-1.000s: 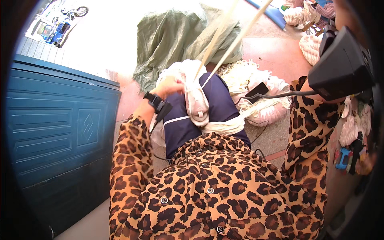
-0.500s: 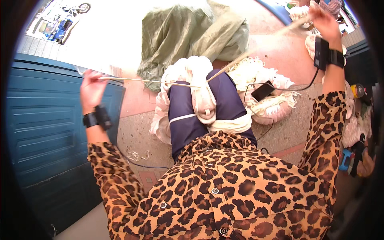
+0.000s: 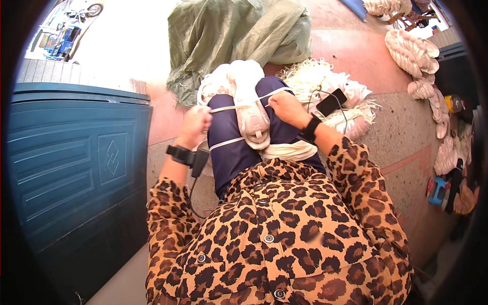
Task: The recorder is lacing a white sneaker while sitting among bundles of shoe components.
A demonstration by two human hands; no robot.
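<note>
A long pale white-and-pink bundle [image 3: 252, 126] with a rounded near end lies between my thighs, its kind not clear to me. Across its top runs a thin white cord [image 3: 231, 107]. My left hand [image 3: 195, 124], slightly blurred, is closed around one end of this cord beside my left thigh. Over my right thigh my right hand [image 3: 291, 108] makes a fist on the cord's other side. A second white strip [image 3: 227, 143] crosses my left thigh lower down, and a cream cloth roll [image 3: 290, 151] lies at my lap.
A phone [image 3: 331, 102] with a cable rests on a heap of pale fringed material [image 3: 325, 79] to the right. Ahead stands a green tarp-covered pile [image 3: 239, 35]. Blue door panels [image 3: 76, 147] flank my left. Twisted pale skeins [image 3: 409, 53] and a blue-handled object [image 3: 437, 190] lie far right.
Both hands have come in from wide apart to close over my lap, the right one down from the far upper right. The long cord stretched between them now spans just the bundle and thighs.
</note>
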